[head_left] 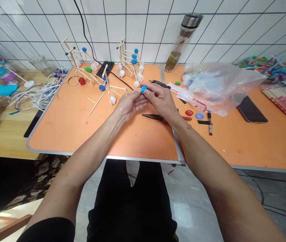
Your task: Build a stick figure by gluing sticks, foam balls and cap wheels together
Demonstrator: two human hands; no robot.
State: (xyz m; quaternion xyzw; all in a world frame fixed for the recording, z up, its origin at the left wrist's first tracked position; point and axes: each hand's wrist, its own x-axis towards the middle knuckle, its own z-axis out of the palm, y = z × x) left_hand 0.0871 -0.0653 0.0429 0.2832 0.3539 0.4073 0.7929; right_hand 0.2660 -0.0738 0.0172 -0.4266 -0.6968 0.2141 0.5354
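As a small blue piece (144, 90) sits pinched between the fingertips of your left hand (130, 105) and right hand (161, 98), you hold it over the orange tabletop (67, 117). Close below, a pointed dark tool (155, 117) lies partly hidden by your right hand. Stick models (134, 61) fitted with coloured discs stand beyond, toward the left; a red disc (189, 113), plastic bag (208, 82) and lidded bottle (172, 61) occupy the right.

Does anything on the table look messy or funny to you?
Nothing looks spilled. The messiest thing is the white strips, tangled in a heap left of the orange table. A long thin stick looks a bit stray too, lying flat while the stick models stand up.
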